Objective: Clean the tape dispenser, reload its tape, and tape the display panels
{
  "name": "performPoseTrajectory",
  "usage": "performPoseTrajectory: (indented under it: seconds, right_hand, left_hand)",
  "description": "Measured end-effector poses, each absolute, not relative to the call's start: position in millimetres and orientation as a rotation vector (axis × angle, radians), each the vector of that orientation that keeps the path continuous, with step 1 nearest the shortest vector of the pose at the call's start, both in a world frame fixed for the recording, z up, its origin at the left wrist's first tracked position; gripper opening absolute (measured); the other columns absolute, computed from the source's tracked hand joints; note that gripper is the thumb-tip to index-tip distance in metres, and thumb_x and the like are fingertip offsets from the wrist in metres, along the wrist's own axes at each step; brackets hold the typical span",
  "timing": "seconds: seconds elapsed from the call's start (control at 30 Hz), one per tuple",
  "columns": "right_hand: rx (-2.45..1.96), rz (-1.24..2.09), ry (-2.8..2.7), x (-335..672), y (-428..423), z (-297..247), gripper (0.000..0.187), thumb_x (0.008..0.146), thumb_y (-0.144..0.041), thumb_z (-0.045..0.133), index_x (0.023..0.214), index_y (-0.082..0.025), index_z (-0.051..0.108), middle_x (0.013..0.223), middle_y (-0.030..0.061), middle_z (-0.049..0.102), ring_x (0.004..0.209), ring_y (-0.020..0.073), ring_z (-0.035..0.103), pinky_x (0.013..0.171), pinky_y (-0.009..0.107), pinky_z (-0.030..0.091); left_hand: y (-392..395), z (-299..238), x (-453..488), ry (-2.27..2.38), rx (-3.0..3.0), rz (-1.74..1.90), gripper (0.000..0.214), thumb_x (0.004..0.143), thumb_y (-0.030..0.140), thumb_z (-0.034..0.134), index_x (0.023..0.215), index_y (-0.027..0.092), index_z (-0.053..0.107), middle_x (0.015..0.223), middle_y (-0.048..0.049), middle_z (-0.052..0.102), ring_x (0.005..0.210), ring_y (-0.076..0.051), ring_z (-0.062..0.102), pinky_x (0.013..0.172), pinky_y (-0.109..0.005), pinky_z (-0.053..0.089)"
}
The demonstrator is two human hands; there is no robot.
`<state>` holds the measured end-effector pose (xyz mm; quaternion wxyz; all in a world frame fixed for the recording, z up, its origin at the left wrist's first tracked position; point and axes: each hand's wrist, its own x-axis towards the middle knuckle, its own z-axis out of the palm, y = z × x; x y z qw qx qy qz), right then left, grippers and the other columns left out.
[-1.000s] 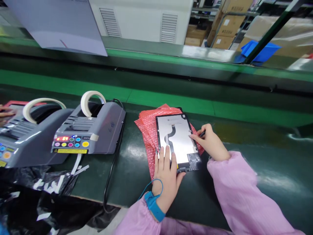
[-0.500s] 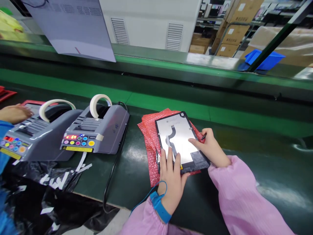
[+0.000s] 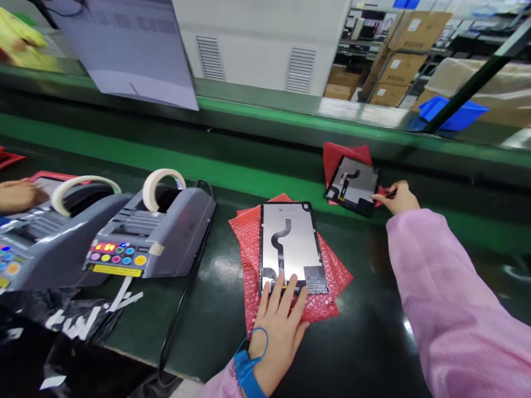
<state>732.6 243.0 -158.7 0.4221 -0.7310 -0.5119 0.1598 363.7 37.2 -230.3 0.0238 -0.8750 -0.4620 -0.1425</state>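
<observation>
A tablet screen [image 3: 298,235], silver-backed with a dark curved flex cable, lies face down on red bubble-wrap bags [image 3: 338,271] in front of me. My left hand [image 3: 279,320] rests on its near edge with fingers spread, a blue strap round the wrist. Farther back to the right, my right hand [image 3: 397,198] pinches the right edge of a second tablet screen [image 3: 360,179] and the red bag [image 3: 346,152] under it. A small dark pen-like tool [image 3: 391,194] shows between the fingers of that hand; its kind is unclear.
Two grey tape dispensers [image 3: 178,232] with white tape rolls stand on the left, a black cable [image 3: 182,304] beside them. A co-worker's hand [image 3: 19,196] is behind the farther-left one. Cut tape strips [image 3: 83,323] hang at the table edge. A green ledge [image 3: 265,113] runs along the back.
My right hand has moved away to the back right with one screen and its bag. Another screen now shows on the bags in front. My left hand has shifted slightly toward me.
</observation>
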Motion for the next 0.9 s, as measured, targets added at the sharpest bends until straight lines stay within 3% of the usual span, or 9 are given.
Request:
performPoseTrajectory:
  seconds: [0.07, 0.13, 0.23, 0.33, 0.5, 0.63, 0.9]
  right_hand:
    - [-1.877, 0.397, -1.239, 748, 222, -161, 0.051, 0.072, -0.057, 0.081, 0.076, -0.027, 0.040, 0.081, 0.0055, 0.060, 0.075, 0.0207, 0.056, 0.068, 0.038, 0.035]
    - [-1.872, 0.459, -1.151, 758, 191, -164, 0.047, 0.083, -0.070, 0.064, 0.081, -0.026, 0.046, 0.084, 0.0080, 0.065, 0.071, 0.0202, 0.059, 0.066, 0.037, 0.039]
    - [-1.803, 0.622, -1.056, 761, 125, -169, 0.061, 0.086, -0.083, 0.041, 0.097, -0.025, 0.057, 0.078, 0.0070, 0.067, 0.060, 0.0194, 0.059, 0.060, 0.036, 0.046]
    - [-1.729, 0.768, -0.943, 747, 50, -180, 0.058, 0.082, -0.076, 0.058, 0.105, -0.023, 0.064, 0.076, 0.0049, 0.067, 0.059, 0.0197, 0.061, 0.057, 0.036, 0.052]
    - [-1.757, 0.968, -0.888, 715, -32, -199, 0.045, 0.075, -0.063, 0.079, 0.084, -0.021, 0.064, 0.063, 0.0032, 0.066, 0.049, 0.0171, 0.058, 0.047, 0.031, 0.049]
    - [-1.777, 0.972, -0.956, 706, -42, -208, 0.042, 0.081, -0.060, 0.075, 0.073, -0.022, 0.057, 0.060, 0.0012, 0.063, 0.044, 0.0146, 0.055, 0.043, 0.028, 0.046]
    - [-1.783, 0.955, -1.158, 716, -45, -211, 0.035, 0.085, -0.054, 0.072, 0.076, -0.023, 0.059, 0.063, 0.0004, 0.065, 0.043, 0.0140, 0.057, 0.047, 0.028, 0.049]
  left_hand:
    - [39, -229, 366, -1.429, -2.694, -0.468, 0.049, 0.098, 0.036, 0.056, 0.146, 0.025, 0.052, 0.153, -0.0072, 0.052, 0.140, -0.034, 0.048, 0.113, -0.054, 0.043]
    - [41, -226, 372, -1.461, -2.682, -0.513, 0.045, 0.098, 0.032, 0.054, 0.142, 0.022, 0.056, 0.149, -0.0111, 0.055, 0.139, -0.035, 0.049, 0.113, -0.053, 0.043]
    - [41, -220, 393, -1.421, -2.749, -0.586, 0.038, 0.099, 0.027, 0.049, 0.133, 0.018, 0.062, 0.140, -0.0135, 0.061, 0.137, -0.033, 0.051, 0.113, -0.051, 0.044]
    - [33, -217, 426, -1.158, -2.957, -0.656, 0.034, 0.100, 0.026, 0.046, 0.128, 0.018, 0.064, 0.136, -0.0094, 0.065, 0.136, -0.028, 0.053, 0.116, -0.046, 0.042]
    - [18, -222, 475, -0.822, -3.207, -0.678, 0.031, 0.100, 0.027, 0.051, 0.126, 0.016, 0.063, 0.141, -0.0075, 0.063, 0.140, -0.023, 0.050, 0.118, -0.039, 0.039]
    - [22, -227, 489, -0.805, -3.286, -0.611, 0.028, 0.098, 0.027, 0.056, 0.124, 0.017, 0.062, 0.148, -0.0099, 0.057, 0.144, -0.025, 0.045, 0.120, -0.042, 0.037]
    - [27, -229, 489, -0.834, -3.360, -0.561, 0.029, 0.097, 0.026, 0.057, 0.125, 0.019, 0.061, 0.151, -0.0104, 0.054, 0.148, -0.025, 0.040, 0.123, -0.045, 0.033]
